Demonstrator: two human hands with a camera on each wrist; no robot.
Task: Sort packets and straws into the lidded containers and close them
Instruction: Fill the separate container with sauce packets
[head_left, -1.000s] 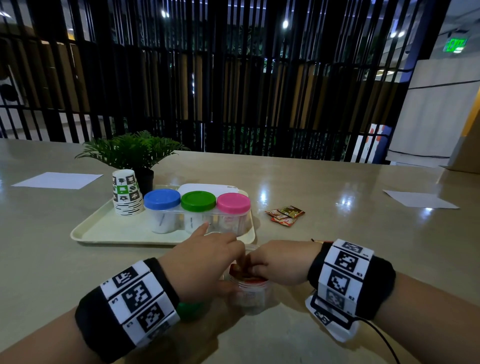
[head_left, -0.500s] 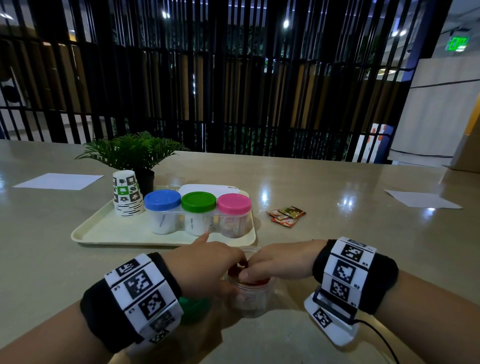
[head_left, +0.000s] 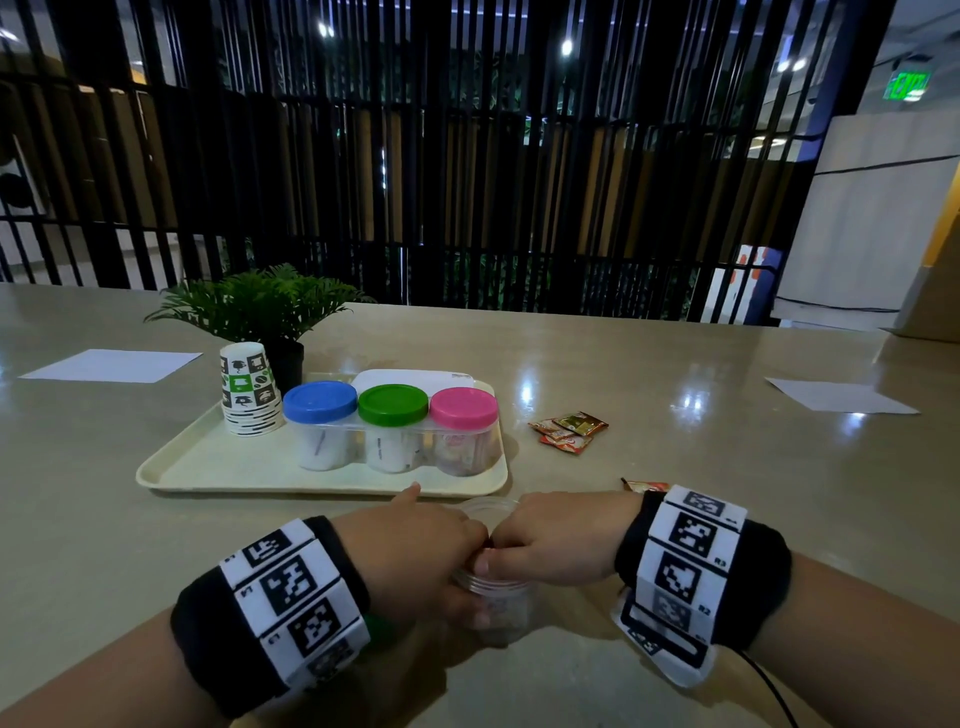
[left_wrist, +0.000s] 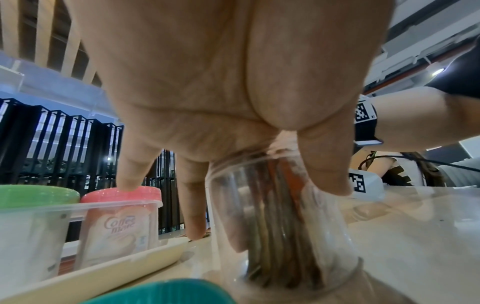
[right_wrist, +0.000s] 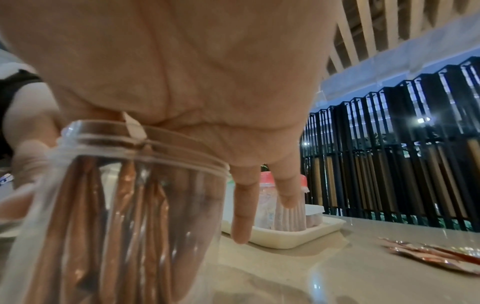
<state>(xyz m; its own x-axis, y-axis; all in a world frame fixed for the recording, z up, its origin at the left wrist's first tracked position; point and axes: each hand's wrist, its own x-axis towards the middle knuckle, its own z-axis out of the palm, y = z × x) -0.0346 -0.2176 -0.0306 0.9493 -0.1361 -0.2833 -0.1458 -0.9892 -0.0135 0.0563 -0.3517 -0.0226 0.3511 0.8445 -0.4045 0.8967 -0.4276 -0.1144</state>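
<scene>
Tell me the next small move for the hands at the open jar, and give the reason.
Probably push the packets fully down and let go. Both the left hand and right hand meet over the clear jar on the table; the packets stand upright inside, reaching the rim. The jar has no lid, and a green lid lies beside it, so packets must clear the rim first.

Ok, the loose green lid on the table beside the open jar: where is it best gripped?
By its ribbed rim, from above, fingers spanning it. The loose green lid lies flat on the table beside the open jar, so its low ribbed edge is probably the only part that offers purchase.
</scene>
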